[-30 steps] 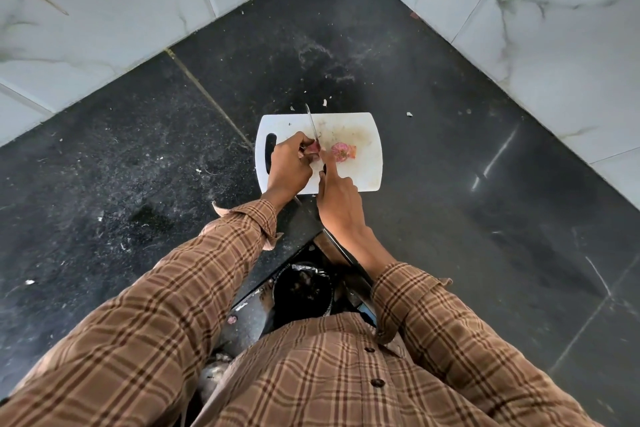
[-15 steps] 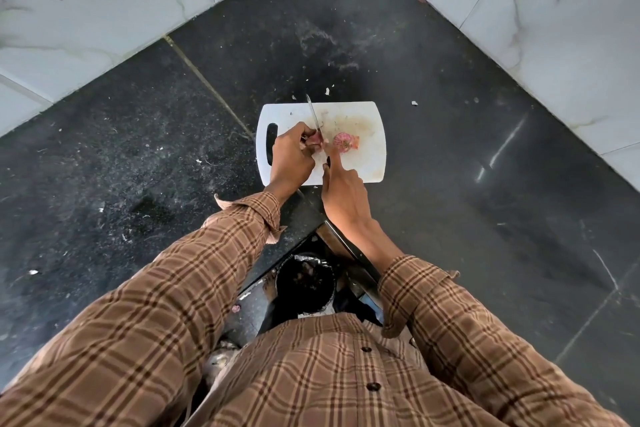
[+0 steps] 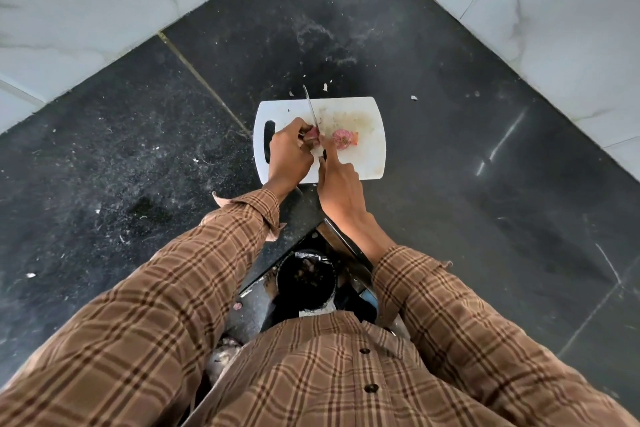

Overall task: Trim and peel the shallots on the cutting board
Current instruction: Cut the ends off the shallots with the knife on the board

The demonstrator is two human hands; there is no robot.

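Shallots are two on the white cutting board (image 3: pixel 367 163), which lies on the dark table. You are in the trimming step, as I judge it: one end of the left shallot is being cut.

Going from the left, your left hand (image 3: pixel 289 154) is closed in a pinch around the small shallot (image 3: pixel 313 133) and presses it down on the board, near the handle slot. The knife (image 3: pixel 311 107) stands just beside it, its blade pointing away from you and its edge touching this shallot.

Your right hand (image 3: pixel 337 184) is closed on the knife handle, with the index finger stretched along the back of the blade. I cannot see the handle itself well.

To the right, the second shallot (image 3: pixel 343 139) lies free on the board, with loose skin.

The next move probably calls for a short, firm push down, with your left fingertips kept back from the edge.
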